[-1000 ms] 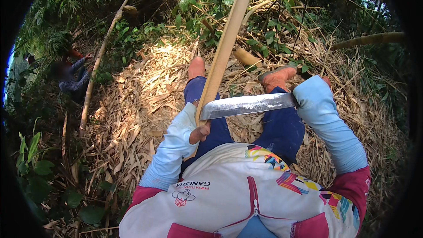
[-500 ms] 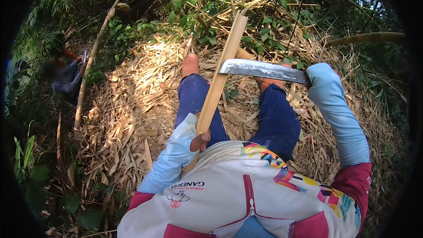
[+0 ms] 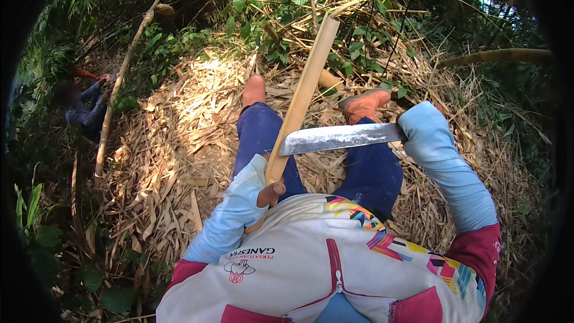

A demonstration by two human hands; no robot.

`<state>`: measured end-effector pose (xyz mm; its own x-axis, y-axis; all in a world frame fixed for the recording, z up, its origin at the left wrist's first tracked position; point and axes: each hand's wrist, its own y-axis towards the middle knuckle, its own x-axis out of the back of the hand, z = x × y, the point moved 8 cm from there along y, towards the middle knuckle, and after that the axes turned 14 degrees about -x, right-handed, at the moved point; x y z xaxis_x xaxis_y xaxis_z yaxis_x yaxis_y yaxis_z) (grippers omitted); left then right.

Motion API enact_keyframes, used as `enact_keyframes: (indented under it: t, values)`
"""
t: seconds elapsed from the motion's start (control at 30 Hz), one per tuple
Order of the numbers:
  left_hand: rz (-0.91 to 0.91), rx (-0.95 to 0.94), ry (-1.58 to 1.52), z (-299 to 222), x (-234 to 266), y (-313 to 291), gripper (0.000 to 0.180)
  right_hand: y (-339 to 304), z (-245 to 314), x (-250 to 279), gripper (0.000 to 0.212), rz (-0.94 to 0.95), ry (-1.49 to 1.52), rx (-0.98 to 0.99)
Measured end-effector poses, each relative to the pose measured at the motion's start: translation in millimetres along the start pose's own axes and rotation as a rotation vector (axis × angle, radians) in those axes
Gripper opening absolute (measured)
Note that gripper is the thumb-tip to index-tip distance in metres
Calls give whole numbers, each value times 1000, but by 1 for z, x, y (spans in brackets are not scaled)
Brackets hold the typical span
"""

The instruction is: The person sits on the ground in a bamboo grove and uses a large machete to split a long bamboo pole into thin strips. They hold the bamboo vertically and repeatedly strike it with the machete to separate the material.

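A long split bamboo strip (image 3: 307,84) slants up and away from my waist. My left hand (image 3: 269,192) is closed around its lower part, the thumb showing and the rest under a light blue sleeve. In my right hand (image 3: 412,124) is the handle of a machete (image 3: 341,137), most of that hand being covered by the blue sleeve. The broad metal blade points left, its tip end against the strip a little above my left hand. The strip's lowest end is hidden by my left arm and shirt.
Dry bamboo leaves (image 3: 173,161) cover the ground around my orange boots (image 3: 253,90). A thin bamboo pole (image 3: 127,60) leans at the left, with another person (image 3: 86,104) behind it. Green plants and branches stand ahead; a thick stem (image 3: 499,57) juts in from the right.
The machete has come down along the bamboo strip toward my left hand, my right arm drawing in and lower. My left hand keeps its hold on the strip.
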<state>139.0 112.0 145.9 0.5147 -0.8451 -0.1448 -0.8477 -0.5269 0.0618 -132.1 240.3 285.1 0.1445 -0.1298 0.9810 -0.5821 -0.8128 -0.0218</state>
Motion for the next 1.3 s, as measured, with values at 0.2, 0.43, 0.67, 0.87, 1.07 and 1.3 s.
enact_keyframes:
  t: [0.2, 0.43, 0.67, 0.87, 1.07, 1.3]
  values:
    - [5, 22, -36, -3, -3, -3, 65, 6, -8, 7, 13, -59, -48, -24]
    - [10, 58, -46, -5, -6, -3, 76, 12, -49, 9, 12, -35, 105, -209]
    - [27, 75, -46, -5, -10, -5, 71, 9, -67, 23, 16, -270, 136, -133]
    - [71, 79, 14, 9, -5, -9, 70, 8, -78, 9, 11, -108, 88, -222]
    - [64, 82, -34, 6, -13, -5, 66, 18, -105, 16, 9, 3, 99, -386]
    - [80, 119, 42, 6, -18, -12, 58, 26, -113, 16, 13, 52, -19, -366]
